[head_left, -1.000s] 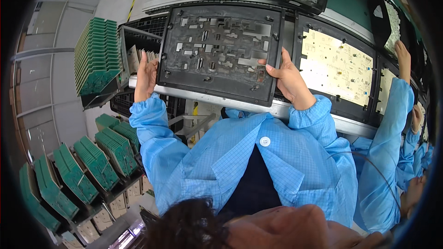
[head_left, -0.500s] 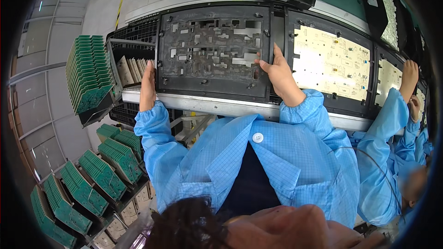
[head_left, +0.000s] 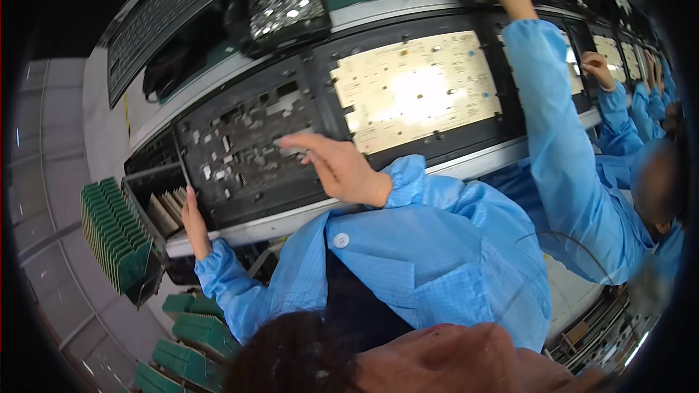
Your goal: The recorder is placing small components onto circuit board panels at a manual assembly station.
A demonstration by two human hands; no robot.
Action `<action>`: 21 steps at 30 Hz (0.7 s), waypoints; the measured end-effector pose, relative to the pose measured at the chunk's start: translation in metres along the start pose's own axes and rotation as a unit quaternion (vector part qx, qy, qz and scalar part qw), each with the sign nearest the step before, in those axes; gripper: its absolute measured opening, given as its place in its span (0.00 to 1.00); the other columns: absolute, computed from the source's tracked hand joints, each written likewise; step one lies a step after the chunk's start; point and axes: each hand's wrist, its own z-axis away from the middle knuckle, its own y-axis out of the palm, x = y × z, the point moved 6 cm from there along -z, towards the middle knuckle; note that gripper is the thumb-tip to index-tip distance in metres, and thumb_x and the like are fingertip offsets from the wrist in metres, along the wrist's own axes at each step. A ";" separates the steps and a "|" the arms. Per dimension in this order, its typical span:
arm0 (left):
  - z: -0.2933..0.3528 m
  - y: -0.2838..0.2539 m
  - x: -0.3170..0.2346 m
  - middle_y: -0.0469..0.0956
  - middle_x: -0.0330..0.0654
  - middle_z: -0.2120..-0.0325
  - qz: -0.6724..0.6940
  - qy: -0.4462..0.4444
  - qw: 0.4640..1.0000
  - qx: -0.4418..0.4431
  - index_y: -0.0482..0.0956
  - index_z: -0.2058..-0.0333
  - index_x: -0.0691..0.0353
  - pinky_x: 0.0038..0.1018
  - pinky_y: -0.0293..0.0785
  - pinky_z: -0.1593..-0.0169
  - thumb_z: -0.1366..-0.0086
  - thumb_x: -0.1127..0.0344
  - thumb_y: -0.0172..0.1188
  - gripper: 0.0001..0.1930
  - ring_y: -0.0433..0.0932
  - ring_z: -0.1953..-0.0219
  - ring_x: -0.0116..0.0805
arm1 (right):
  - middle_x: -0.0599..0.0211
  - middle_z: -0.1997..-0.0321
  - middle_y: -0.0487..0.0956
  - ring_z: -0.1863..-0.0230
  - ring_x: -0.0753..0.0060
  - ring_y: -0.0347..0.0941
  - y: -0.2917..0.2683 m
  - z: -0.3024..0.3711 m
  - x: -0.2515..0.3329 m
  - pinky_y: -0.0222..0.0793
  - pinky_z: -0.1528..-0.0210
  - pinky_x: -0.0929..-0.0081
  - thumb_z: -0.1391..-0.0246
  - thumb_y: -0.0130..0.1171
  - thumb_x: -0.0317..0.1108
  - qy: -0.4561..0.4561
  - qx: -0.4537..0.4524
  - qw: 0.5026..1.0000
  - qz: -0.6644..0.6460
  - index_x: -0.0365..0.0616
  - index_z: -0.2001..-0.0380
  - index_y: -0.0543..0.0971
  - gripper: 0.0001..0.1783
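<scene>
A black fixture tray (head_left: 255, 193) with many cut-out pockets, bare of any board, lies in front of me. My left hand (head_left: 195, 225) rests at its left end, fingers straight and together along the edge, gripping nothing. Above the tray's right part hovers my right hand (head_left: 344, 169), its index finger stretched to the left and the other fingers loosely bent, with nothing seen in it. Just right of this tray, a second black fixture holds a pale circuit board (head_left: 386, 113) with small parts on it and strong glare.
Beyond the trays stands a black bin (head_left: 287, 0) of small shiny metal pieces. Green circuit boards (head_left: 120, 225) stand in a rack at the left, others lower down. A co-worker's arm (head_left: 539, 94) reaches across the line at the right. A metal rail (head_left: 298, 218) runs along the near edge.
My right hand has left the tray's right edge and moved in over its pockets. My left hand stays at the left end. The view has turned and shifted right; the co-worker's arm reaches farther forward.
</scene>
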 end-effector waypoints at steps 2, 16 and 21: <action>-0.002 0.001 -0.002 0.81 0.49 0.62 -0.143 0.048 0.987 -0.062 0.77 0.55 0.79 0.30 0.67 0.51 0.33 0.37 0.49 0.39 0.74 0.61 0.36 | 0.58 0.48 0.79 0.53 0.63 0.78 -0.006 0.003 -0.001 0.74 0.55 0.73 0.49 0.41 0.15 0.000 -0.030 1.000 -0.002 0.45 0.42 0.70 0.30; 0.009 0.013 -0.032 0.74 0.55 0.80 -0.249 0.055 0.961 -0.106 0.76 0.72 0.82 0.39 0.66 0.64 0.36 0.31 0.48 0.44 0.69 0.75 0.42 | 0.64 0.56 0.77 0.71 0.81 0.70 0.020 -0.005 -0.009 0.64 0.65 0.81 0.52 0.42 0.15 0.042 -0.050 0.976 -0.208 0.40 0.53 0.71 0.22; 0.008 0.008 -0.048 0.68 0.52 0.85 -0.303 0.060 0.946 -0.100 0.71 0.81 0.79 0.41 0.62 0.70 0.36 0.30 0.48 0.44 0.63 0.80 0.41 | 0.67 0.61 0.77 0.75 0.84 0.67 0.036 -0.018 -0.002 0.62 0.72 0.79 0.50 0.47 0.17 0.085 -0.061 0.965 -0.239 0.41 0.56 0.73 0.17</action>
